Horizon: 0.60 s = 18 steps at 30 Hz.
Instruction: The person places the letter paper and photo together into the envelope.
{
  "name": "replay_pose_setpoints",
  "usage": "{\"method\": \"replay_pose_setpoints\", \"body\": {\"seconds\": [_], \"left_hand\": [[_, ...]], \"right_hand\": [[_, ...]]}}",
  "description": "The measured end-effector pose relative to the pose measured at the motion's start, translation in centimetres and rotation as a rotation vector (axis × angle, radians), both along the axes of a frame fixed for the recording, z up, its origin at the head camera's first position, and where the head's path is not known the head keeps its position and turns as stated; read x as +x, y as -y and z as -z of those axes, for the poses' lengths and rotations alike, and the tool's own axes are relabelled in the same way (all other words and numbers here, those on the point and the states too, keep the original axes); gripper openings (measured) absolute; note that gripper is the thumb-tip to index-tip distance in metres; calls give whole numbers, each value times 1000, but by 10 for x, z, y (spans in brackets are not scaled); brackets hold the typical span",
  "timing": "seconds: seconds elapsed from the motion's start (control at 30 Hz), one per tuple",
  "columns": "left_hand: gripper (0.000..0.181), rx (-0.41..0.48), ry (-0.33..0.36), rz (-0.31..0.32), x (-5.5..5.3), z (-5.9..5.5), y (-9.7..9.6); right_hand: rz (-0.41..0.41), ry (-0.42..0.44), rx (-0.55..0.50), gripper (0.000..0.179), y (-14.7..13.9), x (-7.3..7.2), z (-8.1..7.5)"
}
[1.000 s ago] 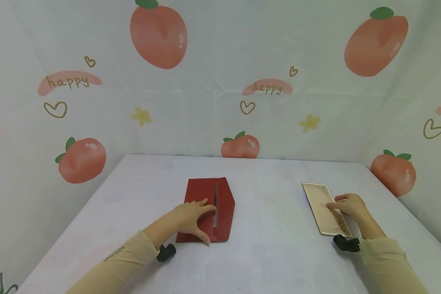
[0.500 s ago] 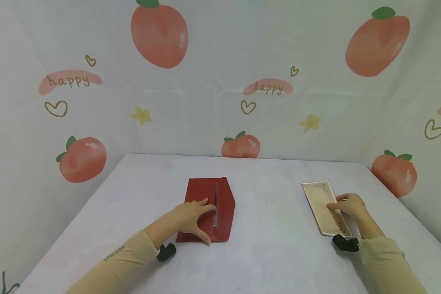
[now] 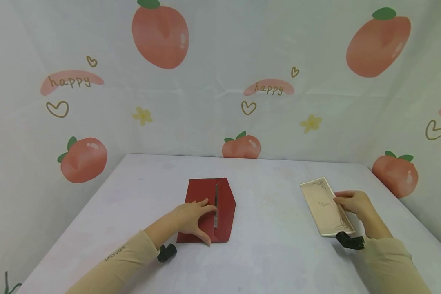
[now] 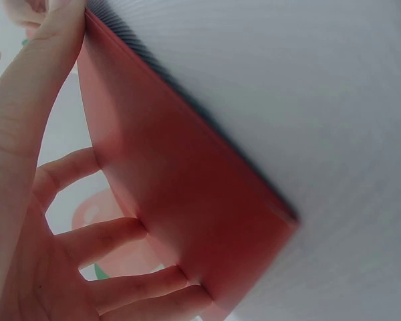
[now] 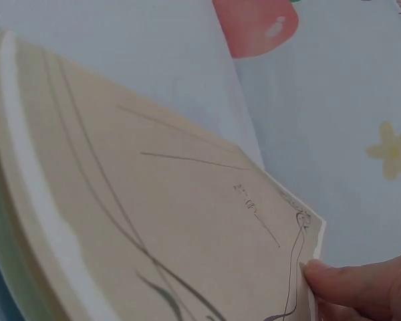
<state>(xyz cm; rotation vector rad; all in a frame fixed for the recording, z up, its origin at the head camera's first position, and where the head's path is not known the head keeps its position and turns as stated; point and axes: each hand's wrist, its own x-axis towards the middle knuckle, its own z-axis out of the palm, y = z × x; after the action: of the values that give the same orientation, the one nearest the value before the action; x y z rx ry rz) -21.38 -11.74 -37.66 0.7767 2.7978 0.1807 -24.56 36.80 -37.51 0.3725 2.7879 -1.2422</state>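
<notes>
- The left hand point(image 3: 192, 218) rests on the red envelope point(image 3: 209, 210), fingers spread and nearly straight, thumb at the near edge.
- The envelope lies flat on the white surface point(image 3: 272, 249), left of centre, its flap open to the right.
- The right hand point(image 3: 354, 203) pinches the right edge of the beige card point(image 3: 325, 207) between thumb and fingers.
- The card is tilted, its right edge off the surface, on the right side, well apart from the envelope.
- A peach-printed backdrop point(image 3: 220, 81) stands behind.

White table point(image 3: 272, 253), peach-printed backdrop point(image 3: 213, 94) with hearts, flowers, "happy" lettering
</notes>
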Motion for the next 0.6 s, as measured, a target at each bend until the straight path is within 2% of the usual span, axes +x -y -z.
{"method": "replay_pose_setpoints", "body": {"seconds": [0.2,0.3,0.53,0.57,0.6], "left_hand": [[92,-1,2,-2,0,0,0],[92,-3,0,-3,0,1,0],[91,-3,-2,-6,0,0,0],[91,-3,-2,-5,0,0,0],[91,-2,-3,-4,0,-1,0]], "right_hand": [[11,3,-92,53,-8,-7,5],[49,8,-122,49,-12,-13,9],[58,-36,-148,46,-2,-11,3],[66,-35,-149,38,-1,-12,3],[70,-38,-149,37,1,-11,1]]}}
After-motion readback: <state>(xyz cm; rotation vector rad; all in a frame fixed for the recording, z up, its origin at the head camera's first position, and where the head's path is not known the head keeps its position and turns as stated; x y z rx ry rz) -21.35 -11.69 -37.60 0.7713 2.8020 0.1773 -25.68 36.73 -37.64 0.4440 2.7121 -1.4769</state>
